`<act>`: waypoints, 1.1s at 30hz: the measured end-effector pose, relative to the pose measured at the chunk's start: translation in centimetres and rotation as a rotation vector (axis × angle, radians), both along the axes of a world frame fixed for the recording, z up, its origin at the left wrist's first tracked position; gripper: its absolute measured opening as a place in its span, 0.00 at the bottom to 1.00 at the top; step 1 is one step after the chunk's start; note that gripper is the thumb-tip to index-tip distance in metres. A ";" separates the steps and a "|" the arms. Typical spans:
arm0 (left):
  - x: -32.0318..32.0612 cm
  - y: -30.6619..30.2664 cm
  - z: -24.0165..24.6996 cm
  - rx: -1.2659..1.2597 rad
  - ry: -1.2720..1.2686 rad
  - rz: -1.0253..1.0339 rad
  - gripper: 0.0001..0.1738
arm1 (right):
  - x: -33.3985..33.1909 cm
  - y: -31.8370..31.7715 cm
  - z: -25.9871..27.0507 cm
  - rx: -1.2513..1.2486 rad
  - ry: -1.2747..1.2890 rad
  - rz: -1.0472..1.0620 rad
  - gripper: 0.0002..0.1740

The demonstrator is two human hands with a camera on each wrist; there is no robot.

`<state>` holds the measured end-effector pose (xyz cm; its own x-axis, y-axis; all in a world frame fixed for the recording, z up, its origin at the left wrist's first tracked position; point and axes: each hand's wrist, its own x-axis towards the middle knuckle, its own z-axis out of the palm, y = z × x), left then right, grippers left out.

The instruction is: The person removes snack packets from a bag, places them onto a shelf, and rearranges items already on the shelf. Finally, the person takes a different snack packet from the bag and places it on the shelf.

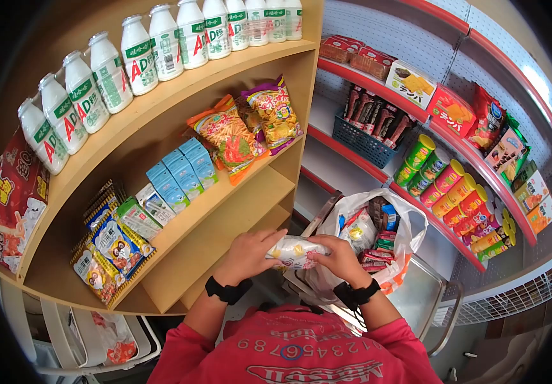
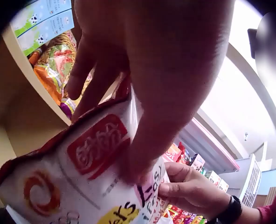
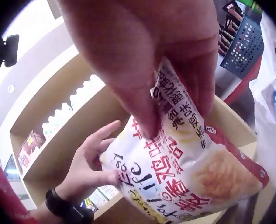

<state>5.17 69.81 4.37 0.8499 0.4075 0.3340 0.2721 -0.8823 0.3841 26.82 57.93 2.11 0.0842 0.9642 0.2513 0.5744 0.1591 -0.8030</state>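
Both hands hold a white snack bag (image 1: 296, 251) between them in front of the chest. It has red lettering and a picture of the snack (image 3: 222, 175) on its front. My left hand (image 1: 247, 255) grips one end; in the left wrist view the thumb presses the printed face, with fingers behind the bag. My right hand (image 1: 341, 257) pinches the other end, its thumb lying on the front in the right wrist view. Just beyond the right hand, a white plastic bag (image 1: 414, 221) stands open, filled with several packaged snacks (image 1: 360, 232).
A wooden shelf (image 1: 244, 205) stands ahead on the left, bearing white bottles (image 1: 139, 57), orange noodle-snack bags (image 1: 228, 131), blue cartons (image 1: 183, 169) and yellow-blue packets (image 1: 112, 249). Red-edged shelves at right hold a blue basket (image 1: 362, 139) and colourful canisters (image 1: 461, 195). A metal cart (image 1: 458, 307) supports the plastic bag.
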 end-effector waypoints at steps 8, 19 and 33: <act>-0.7 0.9 -5.5 -0.244 -0.330 0.483 0.44 | 1.9 1.0 -3.6 -0.078 0.668 -0.346 0.16; 1.9 0.5 -10.3 -1.165 -0.531 0.072 0.27 | -1.0 1.6 -4.2 -0.360 1.039 -0.336 0.17; -0.6 1.7 -11.2 -1.260 -0.422 0.262 0.29 | -1.4 0.8 -4.7 -0.591 0.885 -0.192 0.20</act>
<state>4.58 71.53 -6.83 0.6269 0.7603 -0.1699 0.0384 0.1877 0.9815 25.37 58.77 -2.61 0.1701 0.8641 -0.4737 -0.2735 -0.4204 -0.8651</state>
